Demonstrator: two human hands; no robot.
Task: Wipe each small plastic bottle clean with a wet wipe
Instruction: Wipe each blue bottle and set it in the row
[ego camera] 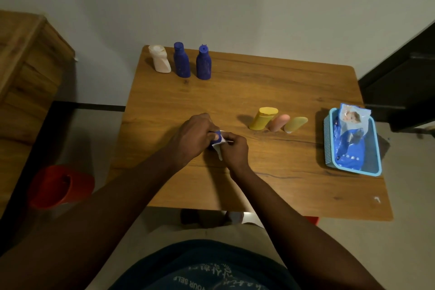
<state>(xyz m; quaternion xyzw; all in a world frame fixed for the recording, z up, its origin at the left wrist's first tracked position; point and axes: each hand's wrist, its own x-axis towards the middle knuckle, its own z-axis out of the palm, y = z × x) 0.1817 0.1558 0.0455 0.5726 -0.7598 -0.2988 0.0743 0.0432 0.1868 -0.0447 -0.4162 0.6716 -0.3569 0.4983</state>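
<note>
Wooden table [259, 92] | left hand [191, 135] grips blue bottle [218, 135] | right hand [235, 149] pinches wipe [218, 150]

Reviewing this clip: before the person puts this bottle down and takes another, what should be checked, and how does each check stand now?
1. Left hand grips the small blue plastic bottle: ok.
2. Right hand pinches the white wet wipe against it: ok.
3. Bottle wiped all over: cannot tell, the hands cover it.
4. Yellow plastic bottle, pink plastic bottle and olive plastic bottle standing upright: ok.
5. Blue wipe packet lying in the light-blue plastic basket: ok.
</note>
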